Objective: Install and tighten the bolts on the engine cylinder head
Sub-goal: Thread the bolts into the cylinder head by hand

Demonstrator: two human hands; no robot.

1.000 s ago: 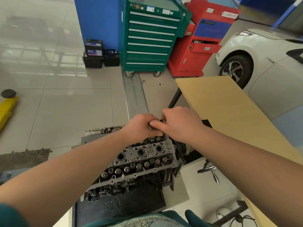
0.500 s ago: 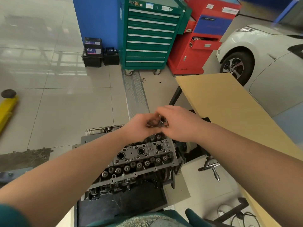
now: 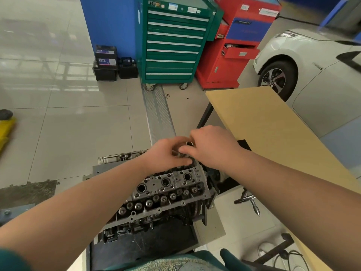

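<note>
The grey metal cylinder head (image 3: pixel 168 190) sits on a stand in front of me, with round bores and several valve tops showing. Both hands meet just above its far end. My left hand (image 3: pixel 166 153) and my right hand (image 3: pixel 212 147) pinch a small metal bolt (image 3: pixel 188 143) between their fingertips. Only its shiny round end and a bit of its ribbed shaft show; fingers hide the rest. The far edge of the head is covered by my left hand.
A tan tabletop (image 3: pixel 273 137) runs along the right, and a chrome crank handle (image 3: pixel 252 202) lies below it. Behind stand a green drawer cabinet (image 3: pixel 172 42), a red tool cabinet (image 3: pixel 234 49), two car batteries (image 3: pixel 109 63) and a white car (image 3: pixel 312 71). A yellow jack (image 3: pixel 5 130) is far left.
The hands have lifted slightly off the head's far end. The bolt's shiny end, hidden a second ago, now shows between the fingertips, and the right fingers have shifted on it.
</note>
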